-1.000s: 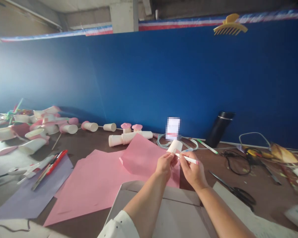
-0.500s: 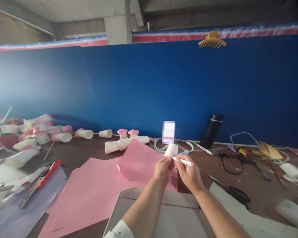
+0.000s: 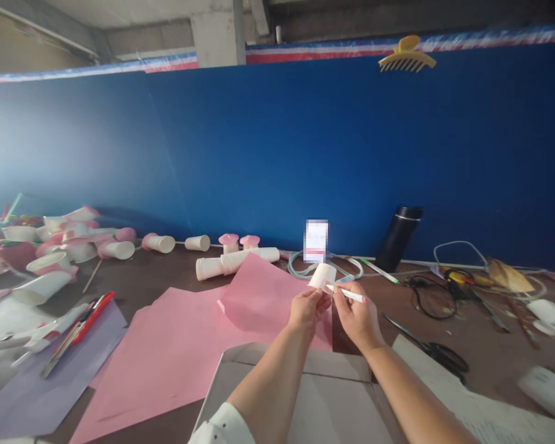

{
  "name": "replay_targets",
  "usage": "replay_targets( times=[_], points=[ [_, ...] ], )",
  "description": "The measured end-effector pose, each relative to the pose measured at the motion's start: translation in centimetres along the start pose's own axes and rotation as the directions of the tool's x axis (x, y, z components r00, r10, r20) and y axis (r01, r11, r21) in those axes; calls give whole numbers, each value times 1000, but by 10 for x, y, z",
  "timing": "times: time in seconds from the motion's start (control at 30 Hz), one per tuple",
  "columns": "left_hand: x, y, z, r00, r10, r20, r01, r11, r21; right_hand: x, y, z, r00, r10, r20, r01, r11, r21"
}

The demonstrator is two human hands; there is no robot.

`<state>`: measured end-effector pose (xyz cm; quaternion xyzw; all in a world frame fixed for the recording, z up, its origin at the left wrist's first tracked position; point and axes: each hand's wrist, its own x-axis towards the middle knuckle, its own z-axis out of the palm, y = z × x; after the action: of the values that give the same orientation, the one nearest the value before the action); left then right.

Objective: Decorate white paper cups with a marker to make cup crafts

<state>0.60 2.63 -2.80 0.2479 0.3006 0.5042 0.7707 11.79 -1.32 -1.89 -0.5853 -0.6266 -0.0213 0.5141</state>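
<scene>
My left hand [image 3: 306, 310] pinches a small white paper cup [image 3: 322, 275], holding it up above the table with its base pointing away. My right hand [image 3: 357, 314] grips a white pen [image 3: 349, 294], whose tip rests against the cup's side. Both hands hover over the folded edge of a pink paper sheet [image 3: 198, 345] on the brown table [image 3: 166, 271].
A white box lid [image 3: 324, 394] lies under my forearms. A stack of white cups [image 3: 235, 259], pink-capped cups [image 3: 239, 242] and a pile of cups [image 3: 50, 253] sit at the left. Black scissors [image 3: 430, 348], a black flask [image 3: 398, 237], cables [image 3: 444, 290], a lilac sheet [image 3: 41, 376] and a red-handled tool [image 3: 81, 324] lie around.
The hands keep the cup and pen together with barely any relative movement. The view swung a little, so the whole scene shifted in the picture.
</scene>
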Motion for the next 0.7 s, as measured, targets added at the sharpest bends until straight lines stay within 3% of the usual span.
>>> replay_targets(
  times=[0.33,0.7],
  points=[
    [-3,2,1,997,-74,-38,77,993,84,2,7,2,998,52,-24,-52,999,10],
    [-4,3,2,996,-80,-39,84,992,95,1,11,2,998,53,-24,-53,999,-2]
  ],
)
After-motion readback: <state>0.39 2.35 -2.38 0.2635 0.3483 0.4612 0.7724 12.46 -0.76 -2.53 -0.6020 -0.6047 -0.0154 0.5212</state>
